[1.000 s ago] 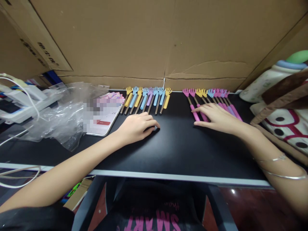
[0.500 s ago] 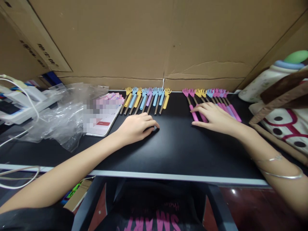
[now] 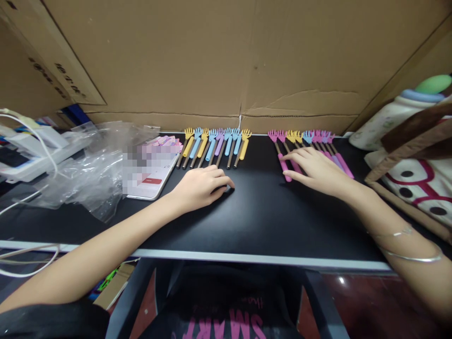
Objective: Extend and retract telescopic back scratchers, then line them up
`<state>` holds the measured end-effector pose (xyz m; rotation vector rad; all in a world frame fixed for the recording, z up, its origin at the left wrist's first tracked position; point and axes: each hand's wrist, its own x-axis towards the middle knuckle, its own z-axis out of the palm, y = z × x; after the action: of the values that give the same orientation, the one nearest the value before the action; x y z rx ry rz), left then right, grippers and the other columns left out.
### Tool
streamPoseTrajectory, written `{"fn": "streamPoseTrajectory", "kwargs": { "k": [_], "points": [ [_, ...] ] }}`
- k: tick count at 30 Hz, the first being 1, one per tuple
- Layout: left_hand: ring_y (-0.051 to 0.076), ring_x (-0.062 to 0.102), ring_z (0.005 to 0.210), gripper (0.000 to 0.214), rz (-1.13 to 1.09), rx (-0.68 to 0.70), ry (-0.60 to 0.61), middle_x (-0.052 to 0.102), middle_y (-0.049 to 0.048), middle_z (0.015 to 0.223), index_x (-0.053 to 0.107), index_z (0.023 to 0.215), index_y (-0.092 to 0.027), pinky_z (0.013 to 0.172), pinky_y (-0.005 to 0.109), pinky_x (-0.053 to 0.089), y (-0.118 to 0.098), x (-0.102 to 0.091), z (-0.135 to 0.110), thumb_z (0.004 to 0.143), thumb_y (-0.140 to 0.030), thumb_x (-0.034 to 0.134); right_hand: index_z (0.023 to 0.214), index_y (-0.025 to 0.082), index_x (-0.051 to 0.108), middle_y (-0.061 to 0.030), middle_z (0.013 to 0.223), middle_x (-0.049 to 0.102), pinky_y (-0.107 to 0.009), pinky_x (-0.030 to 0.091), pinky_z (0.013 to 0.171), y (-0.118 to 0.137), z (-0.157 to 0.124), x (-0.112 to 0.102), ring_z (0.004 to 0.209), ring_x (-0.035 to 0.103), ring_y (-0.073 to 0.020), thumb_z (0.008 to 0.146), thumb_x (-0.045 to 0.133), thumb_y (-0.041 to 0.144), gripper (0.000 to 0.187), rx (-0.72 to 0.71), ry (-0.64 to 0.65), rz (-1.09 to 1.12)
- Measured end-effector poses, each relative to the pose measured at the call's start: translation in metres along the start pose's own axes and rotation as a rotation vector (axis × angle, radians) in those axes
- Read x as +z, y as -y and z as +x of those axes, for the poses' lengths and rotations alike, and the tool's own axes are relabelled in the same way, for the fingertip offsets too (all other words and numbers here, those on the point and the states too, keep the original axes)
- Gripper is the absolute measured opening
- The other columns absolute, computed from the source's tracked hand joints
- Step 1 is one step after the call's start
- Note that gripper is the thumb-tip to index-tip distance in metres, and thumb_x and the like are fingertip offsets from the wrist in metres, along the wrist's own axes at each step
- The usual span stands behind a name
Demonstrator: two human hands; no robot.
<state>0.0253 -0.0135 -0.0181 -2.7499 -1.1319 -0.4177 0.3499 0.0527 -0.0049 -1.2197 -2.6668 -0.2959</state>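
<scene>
Two rows of small hand-shaped back scratchers lie at the back of the black table (image 3: 254, 221). The left row (image 3: 215, 146) mixes yellow, blue and purple ones. The right row (image 3: 307, 146) is mostly pink, with yellow and blue heads among them. My left hand (image 3: 201, 186) rests on the table just in front of the left row, fingers curled loosely, holding nothing. My right hand (image 3: 314, 169) lies flat with fingers stretched over the pink handles of the right row, touching them.
A large cardboard sheet (image 3: 226, 61) stands behind the table. Crumpled clear plastic bags (image 3: 88, 160) and a white tablet (image 3: 151, 174) lie at the left, with white cables and devices (image 3: 31, 146) beyond. A patterned bag (image 3: 416, 174) and a bottle (image 3: 395, 117) stand at the right.
My right hand has slid a little farther back over the pink scratchers, nudging the leftmost handles. My left hand has stayed put.
</scene>
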Motion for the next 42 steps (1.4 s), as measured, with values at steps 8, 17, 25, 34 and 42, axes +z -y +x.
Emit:
{"fn": "streamPoseTrajectory", "kwargs": {
  "k": [8, 17, 25, 34, 42],
  "points": [
    [0.013, 0.061, 0.092, 0.023, -0.016, -0.007, 0.017, 0.067, -0.0010, 0.096, 0.065, 0.102, -0.026, 0.071, 0.022, 0.046, -0.001, 0.000, 0.001, 0.093, -0.025, 0.044, 0.113, 0.018, 0.060, -0.0120, 0.108, 0.064, -0.042, 0.043, 0.087, 0.016, 0.029, -0.004, 0.102, 0.056, -0.0274, 0.091, 0.036, 0.048, 0.044, -0.047, -0.037, -0.080],
    [0.014, 0.062, 0.093, 0.025, -0.038, -0.003, 0.014, 0.066, -0.0003, 0.100, 0.063, 0.108, -0.026, 0.071, 0.023, 0.045, 0.002, 0.004, 0.001, 0.094, -0.026, 0.042, 0.134, 0.016, 0.048, -0.0127, 0.138, 0.049, -0.042, 0.043, 0.097, 0.037, 0.095, 0.018, 0.120, 0.052, -0.0266, 0.094, 0.031, 0.046, 0.053, -0.070, 0.063, -0.045],
    [0.014, 0.063, 0.090, 0.024, -0.046, -0.003, 0.023, 0.067, -0.0018, 0.095, 0.065, 0.101, -0.026, 0.070, 0.023, 0.045, 0.002, 0.002, 0.000, 0.094, -0.027, 0.042, 0.131, 0.013, 0.051, -0.0160, 0.135, 0.052, -0.048, 0.039, 0.099, 0.050, 0.100, 0.030, 0.120, 0.052, -0.0285, 0.094, 0.033, 0.045, 0.053, -0.070, 0.113, -0.089],
    [0.014, 0.064, 0.087, 0.024, -0.046, -0.019, 0.014, 0.068, -0.0015, 0.095, 0.067, 0.101, -0.026, 0.067, 0.023, 0.044, 0.002, 0.002, 0.001, 0.093, -0.027, 0.045, 0.128, 0.004, 0.052, -0.0206, 0.128, 0.057, -0.044, 0.043, 0.092, 0.063, 0.064, 0.025, 0.113, 0.057, -0.0301, 0.093, 0.037, 0.044, 0.055, -0.120, 0.041, -0.215],
    [0.013, 0.065, 0.083, 0.023, -0.026, -0.015, -0.005, 0.069, -0.0013, 0.092, 0.069, 0.098, -0.025, 0.064, 0.021, 0.044, 0.000, -0.001, 0.001, 0.092, -0.025, 0.047, 0.128, 0.005, 0.054, -0.0194, 0.130, 0.056, -0.042, 0.044, 0.095, 0.076, 0.017, 0.006, 0.115, 0.056, -0.0280, 0.094, 0.036, 0.046, 0.057, -0.194, 0.043, -0.141]
  ]
}}
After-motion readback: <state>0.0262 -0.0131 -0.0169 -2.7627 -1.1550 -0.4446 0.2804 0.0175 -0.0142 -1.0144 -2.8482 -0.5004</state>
